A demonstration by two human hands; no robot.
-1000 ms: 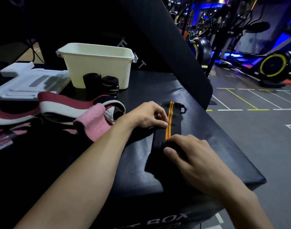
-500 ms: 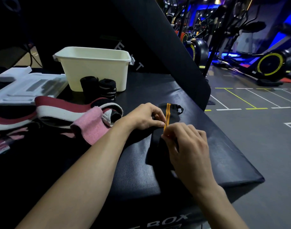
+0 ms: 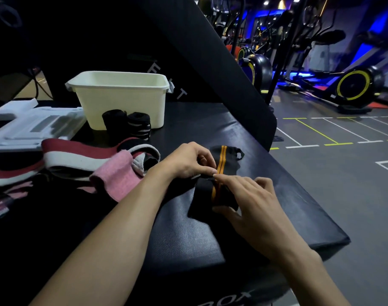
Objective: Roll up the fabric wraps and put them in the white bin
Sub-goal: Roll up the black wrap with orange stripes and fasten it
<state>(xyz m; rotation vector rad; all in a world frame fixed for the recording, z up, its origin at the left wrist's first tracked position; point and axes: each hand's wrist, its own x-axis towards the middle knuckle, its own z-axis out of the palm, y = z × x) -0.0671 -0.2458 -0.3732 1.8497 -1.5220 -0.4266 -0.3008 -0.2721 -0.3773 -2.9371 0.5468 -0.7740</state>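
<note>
A black fabric wrap with two orange stripes [image 3: 224, 159] lies on the black padded box [image 3: 277, 195], its near end partly rolled. My left hand [image 3: 189, 161] pinches the wrap at its left edge, fingers curled. My right hand [image 3: 252, 199] grips the rolled near end, thumb under it and fingers over it. The white bin [image 3: 122, 98] stands at the back left. Two rolled black wraps [image 3: 127, 124] stand upright right in front of the bin. A pink wrap [image 3: 118, 175] and a red-and-white wrap [image 3: 78, 153] lie unrolled to the left.
A white foam tray [image 3: 32, 127] lies at the far left. A black slanted pad [image 3: 210, 51] rises behind the box. The box's right edge drops to the gym floor [image 3: 343, 184], with exercise bikes [image 3: 354, 85] beyond.
My right hand has rolled the near end of the striped wrap further away from me, toward my left hand. The flat part of the wrap is shorter now.
</note>
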